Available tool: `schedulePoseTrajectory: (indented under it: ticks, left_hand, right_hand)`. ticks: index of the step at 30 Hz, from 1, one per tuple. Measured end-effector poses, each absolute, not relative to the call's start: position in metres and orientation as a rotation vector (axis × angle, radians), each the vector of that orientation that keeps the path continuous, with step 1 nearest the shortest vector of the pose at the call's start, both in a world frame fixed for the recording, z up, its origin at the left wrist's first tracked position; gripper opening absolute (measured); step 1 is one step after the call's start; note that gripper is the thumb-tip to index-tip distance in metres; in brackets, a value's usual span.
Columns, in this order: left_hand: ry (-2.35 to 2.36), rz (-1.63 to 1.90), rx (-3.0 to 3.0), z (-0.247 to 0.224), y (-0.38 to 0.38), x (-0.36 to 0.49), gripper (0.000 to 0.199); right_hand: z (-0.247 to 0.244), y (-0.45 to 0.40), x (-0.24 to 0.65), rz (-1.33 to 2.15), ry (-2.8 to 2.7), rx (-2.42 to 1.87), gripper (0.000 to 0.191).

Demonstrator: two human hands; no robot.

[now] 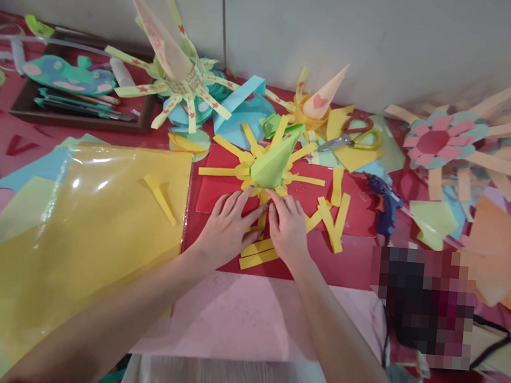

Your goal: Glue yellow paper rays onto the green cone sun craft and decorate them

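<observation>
A light green paper cone (276, 160) stands in the middle of a yellow paper ring of petals, with yellow strips fanning out from it. My left hand (229, 222) and my right hand (289, 221) meet at the near edge of this piece. Both have their fingertips on a yellow paper strip (262, 220) that points toward me, pinching or pressing it; the exact grip is partly hidden. Loose yellow strips (335, 230) lie right of my right hand, and longer ones (257, 255) lie between my wrists. A red board (213, 195) is underneath.
A yellow paper pack (111, 221) in clear plastic lies left. Scissors (357, 139) and a blue glue gun (384, 207) lie right. Finished-looking cone pieces (177, 61) stand behind, by a brown tool tray (84, 120). A pink paper flower (436, 141) sits far right.
</observation>
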State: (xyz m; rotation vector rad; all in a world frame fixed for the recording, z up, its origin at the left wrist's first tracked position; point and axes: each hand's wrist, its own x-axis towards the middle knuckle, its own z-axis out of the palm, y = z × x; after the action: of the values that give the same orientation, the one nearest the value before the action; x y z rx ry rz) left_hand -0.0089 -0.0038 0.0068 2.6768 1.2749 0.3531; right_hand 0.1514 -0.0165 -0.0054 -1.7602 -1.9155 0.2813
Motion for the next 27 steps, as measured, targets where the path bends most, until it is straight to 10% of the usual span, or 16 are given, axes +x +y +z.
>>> schedulePoseTrajectory:
  ticks: [27]
  left_hand:
    - [1.267,0.388,2.678,0.005,-0.0038,-0.0093,0.04]
  right_hand:
    - [-0.0068,-0.0174,0.1527,0.277,-1.936,-1.743,0.036]
